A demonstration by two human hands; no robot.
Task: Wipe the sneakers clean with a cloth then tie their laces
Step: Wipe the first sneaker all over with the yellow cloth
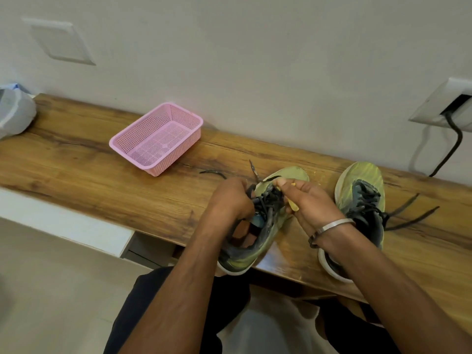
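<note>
Two green sneakers with dark laces sit on the wooden table (76,154), both with their long axis running from the near edge toward the wall, toes pointing away from the person and heels at or over the near edge. The left sneaker (286,177) leans slightly to the right at the toe; the right sneaker (362,180) stands just beside it, apart, its loose laces (408,213) trailing off to the right across the wood. The left hand (229,198) has its fingers curled around the dark laces over the left sneaker's tongue. The right hand (306,198) has its fingers curled in, pinching a small yellow cloth (293,204) against that sneaker's side. A metal bangle (329,229) circles the right wrist. No brand mark or writing can be read on either shoe. A pink mesh basket (178,149) stands farther left on the table, well apart from the shoes.
</note>
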